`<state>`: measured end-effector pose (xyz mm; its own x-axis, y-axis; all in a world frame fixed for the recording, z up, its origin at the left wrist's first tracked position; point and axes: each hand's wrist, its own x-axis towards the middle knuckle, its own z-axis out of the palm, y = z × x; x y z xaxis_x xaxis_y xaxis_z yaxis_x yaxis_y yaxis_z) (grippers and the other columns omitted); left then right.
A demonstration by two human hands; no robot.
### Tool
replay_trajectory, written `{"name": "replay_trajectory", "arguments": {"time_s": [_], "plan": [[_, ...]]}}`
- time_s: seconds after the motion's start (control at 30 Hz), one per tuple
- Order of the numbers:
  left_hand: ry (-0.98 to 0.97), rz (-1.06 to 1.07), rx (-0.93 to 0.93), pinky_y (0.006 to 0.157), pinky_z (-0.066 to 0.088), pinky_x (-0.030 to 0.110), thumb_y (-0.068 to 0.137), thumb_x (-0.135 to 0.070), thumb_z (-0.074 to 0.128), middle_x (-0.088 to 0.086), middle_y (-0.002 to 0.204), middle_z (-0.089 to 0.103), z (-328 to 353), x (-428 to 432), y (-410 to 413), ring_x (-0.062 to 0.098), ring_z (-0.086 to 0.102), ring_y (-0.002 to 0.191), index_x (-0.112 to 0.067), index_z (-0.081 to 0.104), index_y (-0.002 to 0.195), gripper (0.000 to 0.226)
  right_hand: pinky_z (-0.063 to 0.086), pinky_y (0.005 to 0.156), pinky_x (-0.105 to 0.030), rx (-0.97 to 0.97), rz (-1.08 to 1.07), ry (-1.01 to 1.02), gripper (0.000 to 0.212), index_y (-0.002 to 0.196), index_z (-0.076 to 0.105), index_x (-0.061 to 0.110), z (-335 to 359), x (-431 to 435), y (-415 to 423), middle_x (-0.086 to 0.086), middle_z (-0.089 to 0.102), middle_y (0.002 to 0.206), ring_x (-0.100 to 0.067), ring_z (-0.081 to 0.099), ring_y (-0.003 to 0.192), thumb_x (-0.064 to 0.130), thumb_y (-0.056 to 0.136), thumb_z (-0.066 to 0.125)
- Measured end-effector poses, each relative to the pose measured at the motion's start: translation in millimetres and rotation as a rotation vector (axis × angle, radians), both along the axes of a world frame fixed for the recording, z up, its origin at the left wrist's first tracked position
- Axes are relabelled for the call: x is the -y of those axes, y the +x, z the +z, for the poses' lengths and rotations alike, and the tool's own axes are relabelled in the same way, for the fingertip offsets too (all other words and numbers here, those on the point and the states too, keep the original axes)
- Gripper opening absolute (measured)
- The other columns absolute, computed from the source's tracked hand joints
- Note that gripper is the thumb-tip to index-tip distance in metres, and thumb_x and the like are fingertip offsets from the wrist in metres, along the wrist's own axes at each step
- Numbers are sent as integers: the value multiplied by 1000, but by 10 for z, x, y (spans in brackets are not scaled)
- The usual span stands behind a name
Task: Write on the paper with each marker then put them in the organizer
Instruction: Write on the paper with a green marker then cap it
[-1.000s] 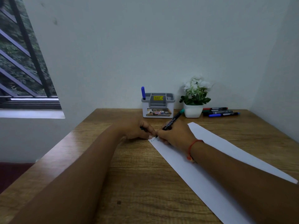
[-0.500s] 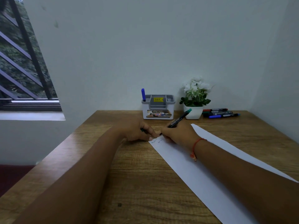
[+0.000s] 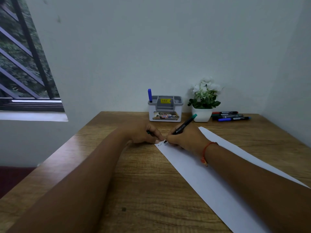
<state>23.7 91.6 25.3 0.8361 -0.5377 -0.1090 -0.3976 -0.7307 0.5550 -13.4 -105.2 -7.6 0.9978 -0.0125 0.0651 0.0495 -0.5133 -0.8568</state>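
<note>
A long white paper [image 3: 198,172] lies slanted across the wooden desk. My right hand [image 3: 186,137] grips a black marker with a green end [image 3: 184,126], its tip touching the paper's far left corner beside some small writing. My left hand [image 3: 143,132] rests on that corner and holds a small dark green cap [image 3: 149,132] in its fingers. A white and grey organizer [image 3: 165,109] stands at the back of the desk with a blue marker [image 3: 149,95] upright in its left slot. Three more markers [image 3: 230,116] lie at the back right.
A white pot with white flowers [image 3: 203,101] stands between the organizer and the loose markers. Walls close the desk at the back and right. A barred window [image 3: 25,64] is at the left. The desk's left edge [image 3: 50,162] drops to a dark red floor.
The marker's tip has shifted slightly along the paper's corner and a second bit of writing has appeared. My left hand has stayed on the corner.
</note>
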Motion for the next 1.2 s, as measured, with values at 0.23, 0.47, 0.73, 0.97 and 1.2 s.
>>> {"name": "replay_trajectory", "arguments": {"time_s": [0.23,0.47,0.73,0.97,1.2], "plan": [[-73,38,-48,84,46,26,84,-18,72,-16,96,68,-9,2,-24,7,58,93,-36,75,94,20,63,73,-38,6,-3,7,46,88,75,12,-7,7,7,-4,76,80,-16,72,77,41,53,75],[-95,32,-57,83,44,22,85,-15,72,-15,99,68,-12,6,-34,8,58,98,-31,75,98,20,64,73,-38,8,-36,-19,51,92,74,15,-41,35,43,-2,76,82,-16,72,78,46,52,72],[-53,18,-42,90,46,26,85,-18,71,-16,103,68,-6,6,-14,8,57,101,-33,75,100,22,63,70,-35,30,-80,-30,31,92,72,12,-69,21,79,-6,75,84,-18,71,76,35,72,79],[-76,14,-42,93,47,28,85,-17,72,-14,104,69,-7,2,-24,7,58,101,-33,75,99,21,47,50,-17,-18,-3,63,23,94,74,5,-26,8,35,-7,72,84,-9,63,70,18,75,76],[-97,5,-28,85,45,19,84,-18,73,-14,104,70,-22,-11,-29,4,59,99,-30,76,101,21,54,62,-31,-15,-41,49,34,77,70,14,-38,10,49,-2,71,76,-15,65,69,39,55,73]]}}
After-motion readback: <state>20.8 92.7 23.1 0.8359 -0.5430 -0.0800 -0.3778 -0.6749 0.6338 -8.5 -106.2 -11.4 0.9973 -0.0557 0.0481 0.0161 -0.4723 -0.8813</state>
